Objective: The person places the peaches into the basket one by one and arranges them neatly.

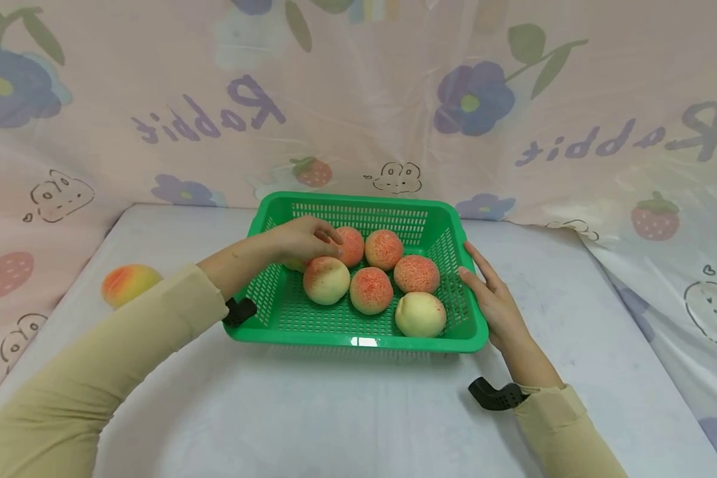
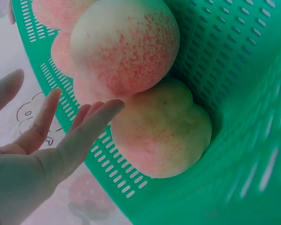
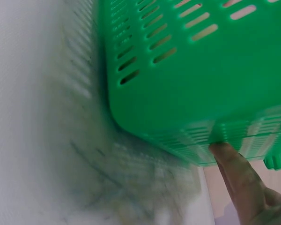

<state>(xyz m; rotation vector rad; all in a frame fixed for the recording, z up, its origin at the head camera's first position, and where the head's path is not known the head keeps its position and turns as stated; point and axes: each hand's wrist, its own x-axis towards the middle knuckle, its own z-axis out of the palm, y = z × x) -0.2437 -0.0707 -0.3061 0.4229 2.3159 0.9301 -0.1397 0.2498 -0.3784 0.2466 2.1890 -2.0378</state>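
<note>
Head view: I saw the left arm, in a tan sleeve, reach in over the left wall of the green basket (image 1: 358, 342). The left hand (image 1: 301, 240) sat low in the basket's back-left area, fingers bent down over a peach (image 1: 295, 264) mostly hidden under it. From this view I could not tell whether the hand gripped it. The basket stood at table centre, approx. square to me, w/ six more peaches visible inside: pale w/ red speckling, packed touching in two rough rows. One loose peach (image 1: 129, 283) lay on the table (image 1: 358, 411), well apart to the left. The right arm came up from lower right. The right hand (image 1: 494, 299) lay flat against the basket's right outer wall, fingers straight, gripping nothing.

Left wrist view: the left hand (image 2: 47, 150) was released, fingers (image 2: 91, 126) straight and spread, tips just beside the lower peach (image 2: 161, 131) in the basket corner. I could not confirm contact. A second peach (image 2: 126, 44) rested on top of the lower one, touching it. Basket wall (image 2: 243, 93) showed slotted perforations.

Right wrist view: image was blurred. One finger (image 3: 236, 180) of the right hand pressed straight against the basket's outer wall (image 3: 187, 89) near its rim; nothing was grasped. Basket sat on the table surface (image 3: 37, 140).
</note>
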